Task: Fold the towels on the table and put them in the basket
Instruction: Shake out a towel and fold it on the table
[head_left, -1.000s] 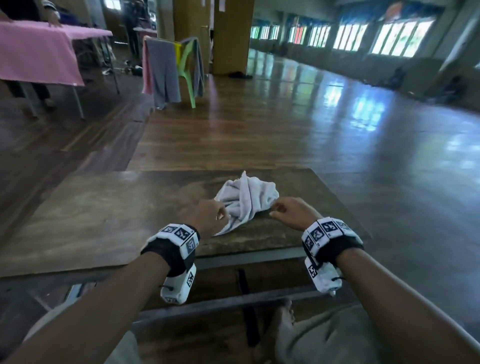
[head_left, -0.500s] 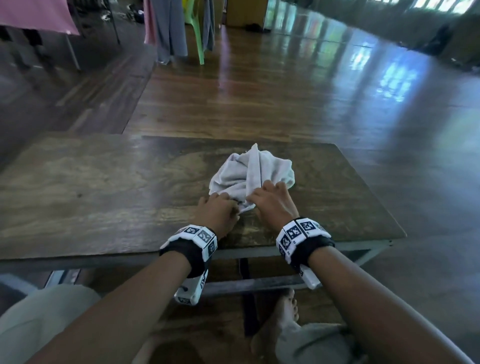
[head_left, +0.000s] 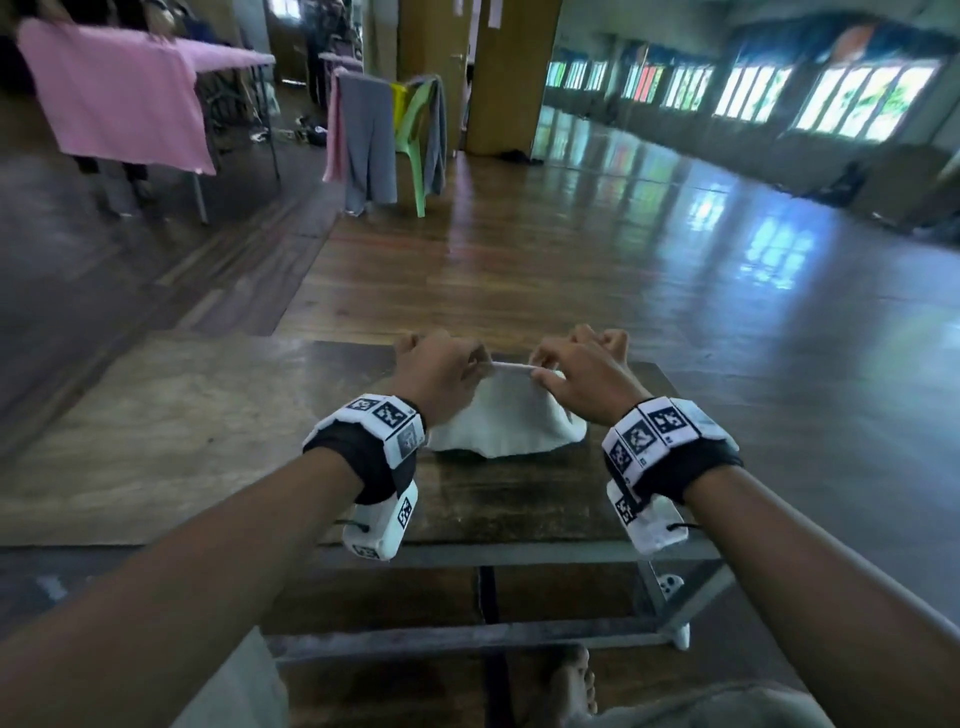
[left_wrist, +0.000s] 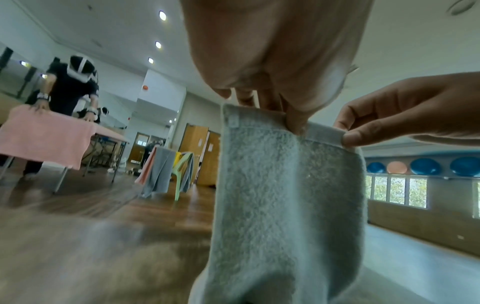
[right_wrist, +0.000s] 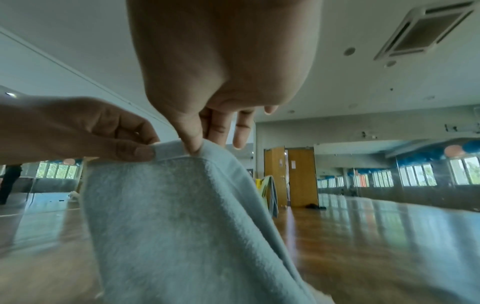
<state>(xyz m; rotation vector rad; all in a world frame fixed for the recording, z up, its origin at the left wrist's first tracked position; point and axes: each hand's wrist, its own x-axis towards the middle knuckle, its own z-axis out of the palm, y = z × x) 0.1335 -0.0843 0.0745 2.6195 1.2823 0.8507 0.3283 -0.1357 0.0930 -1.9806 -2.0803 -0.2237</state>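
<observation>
I see the pale grey towel (head_left: 511, 415) lifted by its top hem above the wooden table (head_left: 156, 441), its lower part bunched on the tabletop at about 12 o'clock from me, near the far edge. My left hand (head_left: 439, 376) pinches the hem at 11 o'clock between thumb and fingertips, the other fingers curled in. My right hand (head_left: 582, 374) pinches the same hem at 1 o'clock, thumb against forefinger, with the remaining fingers loosely bent above it. The two grips sit close together, a short taut strip of hem between them. From the left wrist view the cloth hangs straight down below the pinch; a small label sits at its upper left corner.

Further out, at 11 o'clock across the wood floor, a green plastic chair (head_left: 415, 135) stands draped with grey and pink cloths. At 10 o'clock a table under a pink cover (head_left: 119, 104) has another person (left_wrist: 70, 86) bending over it.
</observation>
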